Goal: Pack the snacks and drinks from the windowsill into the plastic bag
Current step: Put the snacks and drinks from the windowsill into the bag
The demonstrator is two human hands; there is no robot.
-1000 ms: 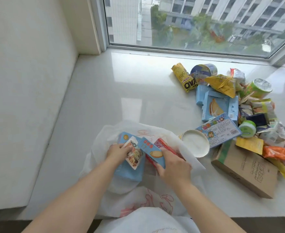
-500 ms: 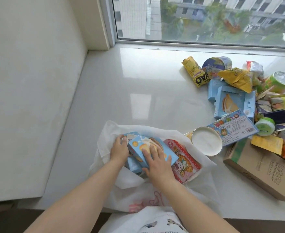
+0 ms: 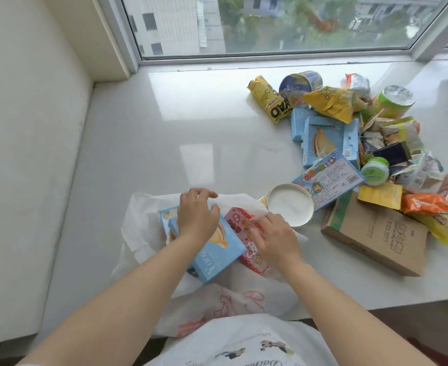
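Both hands relaxed, gripping nothing: left hand [image 3: 197, 210] on blue box [image 3: 217, 253], right hand [image 3: 275, 237] on pink box [image 3: 240, 225] in bag [image 3: 141, 225].

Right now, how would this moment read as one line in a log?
stage: packing | left hand: open over blue box | right hand: on pink box | plastic bag: holds both | pile on windowsill: unpacked

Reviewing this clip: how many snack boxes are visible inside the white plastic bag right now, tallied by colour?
Light-blue cardboard boxes: 2 (the front box and the box behind it)
Pink cartoon-printed box: 1
Total: 3 visible in the white plastic bag. Anything beneath them is hidden.
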